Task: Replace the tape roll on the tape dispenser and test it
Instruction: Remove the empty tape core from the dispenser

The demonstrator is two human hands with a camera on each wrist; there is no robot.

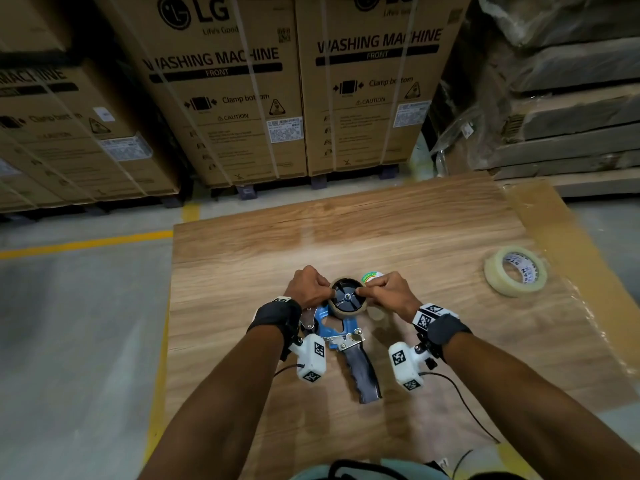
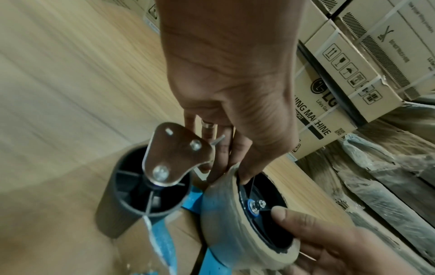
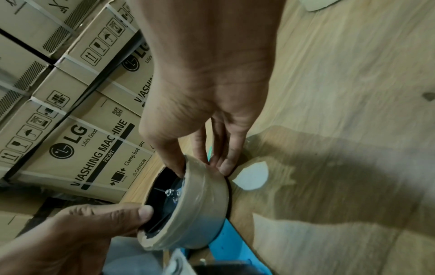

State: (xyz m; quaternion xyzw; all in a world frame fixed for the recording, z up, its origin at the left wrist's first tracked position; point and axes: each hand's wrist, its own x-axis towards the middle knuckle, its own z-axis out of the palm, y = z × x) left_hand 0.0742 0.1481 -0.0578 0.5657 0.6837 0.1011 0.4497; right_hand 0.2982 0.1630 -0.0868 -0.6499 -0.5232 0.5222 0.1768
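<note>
A tape dispenser (image 1: 363, 372) with a blue frame (image 3: 230, 241) and a dark handle lies flat on the wooden table (image 1: 398, 230). On its black hub (image 1: 347, 295) sits a brown cardboard tape core (image 2: 223, 214) with almost no tape on it. My left hand (image 2: 231, 167) pinches the core's left rim, thumb inside and fingers outside. On the opposite rim, my right hand (image 3: 200, 165) pinches the same core (image 3: 200, 204). A full roll of clear tape (image 1: 516, 270) lies flat at the table's right, apart from both hands.
A dark roller (image 2: 117, 204) and a metal plate (image 2: 169, 154) stick up from the dispenser beside my left hand. A small white label (image 3: 252, 176) lies by the core. Strapped washing-machine boxes (image 1: 225, 98) and wrapped pallets (image 1: 571, 98) stand beyond the table.
</note>
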